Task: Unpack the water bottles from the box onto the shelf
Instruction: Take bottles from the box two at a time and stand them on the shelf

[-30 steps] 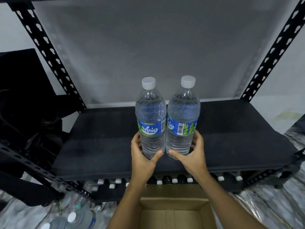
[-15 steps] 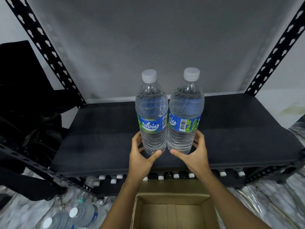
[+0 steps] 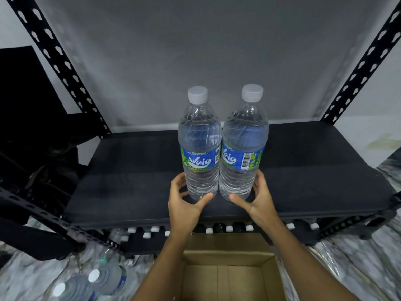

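Two water bottles stand upright side by side on the black shelf (image 3: 130,170), near its front edge and about midway along it, their sides touching. The left hand (image 3: 184,203) is curled round the base of the left bottle (image 3: 200,148), thumb on the near side and fingers wrapped on the left. The right hand (image 3: 258,198) clasps the base of the right bottle (image 3: 244,146) the same way, mirrored. Both bottles carry blue labels and white caps. Below the shelf's near edge sits the open cardboard box (image 3: 227,257), between the forearms. A row of white caps (image 3: 209,230) shows on the lower shelf, and floor bottles (image 3: 104,276) lie to the near left.
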### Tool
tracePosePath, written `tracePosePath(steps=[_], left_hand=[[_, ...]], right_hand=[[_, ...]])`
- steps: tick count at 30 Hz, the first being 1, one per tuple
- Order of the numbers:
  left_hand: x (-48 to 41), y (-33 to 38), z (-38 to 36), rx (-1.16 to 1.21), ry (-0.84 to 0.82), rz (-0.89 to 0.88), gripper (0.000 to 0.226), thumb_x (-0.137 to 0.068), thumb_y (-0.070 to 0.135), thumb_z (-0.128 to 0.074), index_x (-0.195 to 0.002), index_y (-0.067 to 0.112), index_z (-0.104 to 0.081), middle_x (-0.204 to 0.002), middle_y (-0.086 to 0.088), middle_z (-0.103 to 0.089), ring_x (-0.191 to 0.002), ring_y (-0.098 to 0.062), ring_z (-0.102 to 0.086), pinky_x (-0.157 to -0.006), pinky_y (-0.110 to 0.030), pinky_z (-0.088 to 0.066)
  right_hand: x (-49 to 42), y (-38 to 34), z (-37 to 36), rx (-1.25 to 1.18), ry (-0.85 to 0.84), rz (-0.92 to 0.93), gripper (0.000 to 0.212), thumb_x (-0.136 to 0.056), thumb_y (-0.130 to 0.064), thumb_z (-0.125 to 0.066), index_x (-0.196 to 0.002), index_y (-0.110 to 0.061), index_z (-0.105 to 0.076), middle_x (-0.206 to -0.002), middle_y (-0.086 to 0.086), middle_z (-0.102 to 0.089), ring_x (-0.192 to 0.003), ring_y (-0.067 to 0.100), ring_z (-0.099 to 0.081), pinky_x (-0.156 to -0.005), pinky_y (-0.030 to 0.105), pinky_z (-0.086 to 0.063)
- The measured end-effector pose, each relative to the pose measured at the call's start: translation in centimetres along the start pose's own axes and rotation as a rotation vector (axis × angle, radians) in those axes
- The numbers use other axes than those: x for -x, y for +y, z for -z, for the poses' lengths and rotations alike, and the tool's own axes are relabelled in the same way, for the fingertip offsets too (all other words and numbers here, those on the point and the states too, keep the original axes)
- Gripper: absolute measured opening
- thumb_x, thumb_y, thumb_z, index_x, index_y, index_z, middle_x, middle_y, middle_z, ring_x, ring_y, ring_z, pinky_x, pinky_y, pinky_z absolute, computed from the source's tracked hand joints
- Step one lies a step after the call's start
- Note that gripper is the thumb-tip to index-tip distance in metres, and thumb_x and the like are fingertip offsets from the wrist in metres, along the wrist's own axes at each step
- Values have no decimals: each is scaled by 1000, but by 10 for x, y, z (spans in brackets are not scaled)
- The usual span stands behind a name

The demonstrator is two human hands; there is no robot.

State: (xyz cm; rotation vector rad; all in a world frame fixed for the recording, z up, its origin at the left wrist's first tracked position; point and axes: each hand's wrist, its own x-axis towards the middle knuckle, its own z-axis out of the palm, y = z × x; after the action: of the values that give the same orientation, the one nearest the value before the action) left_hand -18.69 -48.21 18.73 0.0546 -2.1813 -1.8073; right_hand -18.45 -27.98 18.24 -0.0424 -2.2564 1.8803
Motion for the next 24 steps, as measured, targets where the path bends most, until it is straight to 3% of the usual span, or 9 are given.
tracePosePath(steps=[2,5,7,11,17,20,22,24], left_hand=[[-1,1,1,0,-31,-6,86,-63,19,-96,-131,37,-46,-133,17,-58,-122,-1,-56,-99,-30,-50],[-3,1,2,18,-95,-1,92,-66,22,-92,-142,27,-41,-139,20,-55,-127,1,-53,-101,-21,-47],[-3,0,2,17,-123,6,89,-69,24,-88,-145,22,-42,-136,23,-57,-125,1,-56,-102,-20,-47],[-4,-2,2,21,-123,13,85,-71,23,-87,-145,19,-44,-137,18,-59,-124,-2,-58,-104,-24,-47],[-5,-3,4,4,-139,19,85,-72,23,-88,-145,21,-44,-135,23,-58,-125,-1,-56,-105,-25,-46],[-5,-3,5,-4,-145,22,85,-74,19,-89,-146,21,-43,-136,22,-58,-127,-1,-55,-106,-26,-45],[-5,-3,6,-10,-151,24,85,-74,20,-89,-146,21,-43,-138,19,-58,-128,0,-55,-106,-24,-45],[-6,-3,7,-13,-155,28,85,-74,23,-88,-146,21,-42,-138,18,-57,-128,-1,-55,-106,-26,-46]], right_hand=[[2,-4,-6,42,27,15,106,-52,-48,-90,-138,-31,-32,-141,-7,-42,-127,2,-47,-105,23,-41],[3,-10,-16,79,140,-6,110,-38,-50,-91,-129,-37,-31,-131,-12,-38,-116,-8,-47,-88,3,-40],[1,-10,-17,82,190,-14,106,-38,-44,-95,-127,-34,-37,-130,-10,-47,-112,-3,-52,-83,4,-42],[1,-6,-12,68,228,-12,98,-45,-33,-97,-130,-25,-50,-126,-11,-60,-109,2,-59,-90,20,-49],[1,0,4,1,84,8,88,-58,-15,-92,-135,-21,-50,-127,-8,-64,-119,10,-59,-104,38,-48],[3,-4,3,-2,36,38,98,-58,-20,-92,-139,-32,-37,-138,-11,-52,-128,7,-50,-106,27,-41],[3,-9,-5,11,47,35,105,-51,-28,-95,-135,-38,-33,-141,-11,-46,-126,-2,-48,-98,12,-41],[1,-12,-12,8,88,12,107,-45,-27,-98,-131,-39,-34,-138,-11,-46,-120,-6,-50,-91,9,-44]])
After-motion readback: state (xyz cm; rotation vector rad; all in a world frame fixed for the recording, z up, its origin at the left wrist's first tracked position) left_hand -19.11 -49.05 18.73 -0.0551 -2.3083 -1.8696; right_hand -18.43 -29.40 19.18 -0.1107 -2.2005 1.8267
